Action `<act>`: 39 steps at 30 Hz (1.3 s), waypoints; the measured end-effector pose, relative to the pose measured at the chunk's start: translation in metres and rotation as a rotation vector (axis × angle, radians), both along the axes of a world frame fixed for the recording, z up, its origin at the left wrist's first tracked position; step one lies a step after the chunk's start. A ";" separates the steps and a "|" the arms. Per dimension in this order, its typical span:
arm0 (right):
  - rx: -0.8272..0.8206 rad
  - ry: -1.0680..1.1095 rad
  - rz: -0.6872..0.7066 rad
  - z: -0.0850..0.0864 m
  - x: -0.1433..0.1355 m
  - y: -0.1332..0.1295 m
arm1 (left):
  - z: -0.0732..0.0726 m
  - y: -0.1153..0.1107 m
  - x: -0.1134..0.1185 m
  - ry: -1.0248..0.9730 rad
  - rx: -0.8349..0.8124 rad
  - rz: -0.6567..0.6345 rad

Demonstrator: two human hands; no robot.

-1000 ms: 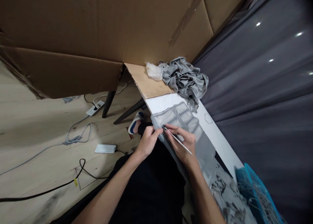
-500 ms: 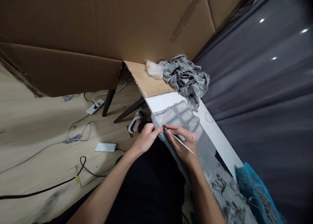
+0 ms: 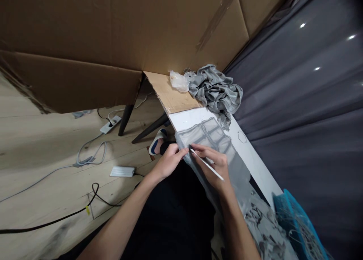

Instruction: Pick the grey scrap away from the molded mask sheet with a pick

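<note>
A grey sheer fabric piece (image 3: 195, 133) with darker seamed bands lies over the white table board (image 3: 185, 118). My left hand (image 3: 168, 161) is closed at its near edge, thumb and fingers pinching the fabric. Just to the right, my right hand (image 3: 217, 164) grips a thin white stick-like tool (image 3: 211, 168) between thumb and fingers. Its dark tip meets the fabric right beside my left thumb. The tool's exact kind cannot be made out, and my palms hide part of the cloth.
Crumpled grey cloth (image 3: 215, 88) and a clear plastic bag (image 3: 179, 81) lie on a cardboard sheet (image 3: 161, 88). Cardboard (image 3: 113, 29) rises ahead; a dark curtain (image 3: 297, 101) hangs at right. A blue basket (image 3: 300, 211) stands lower right. Cables and a power strip (image 3: 110, 124) lie on the floor.
The white tool's rear end has swung slightly down and left in my right hand. Both hands otherwise stay at the same place on the fabric.
</note>
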State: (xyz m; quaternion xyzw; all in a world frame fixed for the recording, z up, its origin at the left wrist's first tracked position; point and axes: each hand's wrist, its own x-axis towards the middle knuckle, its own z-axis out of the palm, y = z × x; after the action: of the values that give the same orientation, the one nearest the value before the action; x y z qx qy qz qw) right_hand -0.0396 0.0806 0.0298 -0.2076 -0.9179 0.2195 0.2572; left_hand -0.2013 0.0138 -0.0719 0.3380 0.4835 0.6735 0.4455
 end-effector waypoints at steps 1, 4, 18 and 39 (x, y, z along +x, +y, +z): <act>0.018 -0.004 0.005 -0.001 0.001 0.000 | 0.000 0.000 0.000 0.000 -0.002 -0.001; 0.091 -0.041 0.002 -0.002 0.003 0.000 | 0.001 0.000 -0.001 0.000 -0.005 -0.014; 0.574 -0.098 -0.048 -0.005 -0.013 -0.009 | -0.001 0.003 -0.002 -0.014 -0.022 -0.011; -0.175 0.195 -0.239 -0.010 -0.014 -0.005 | -0.014 0.001 0.003 -0.080 -0.073 -0.031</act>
State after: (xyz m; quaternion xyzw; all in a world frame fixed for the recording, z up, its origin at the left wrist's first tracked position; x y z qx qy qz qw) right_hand -0.0540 0.0751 0.0199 -0.3147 -0.8348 0.2854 0.3502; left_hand -0.1983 0.0144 -0.0860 0.3018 0.4840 0.6615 0.4869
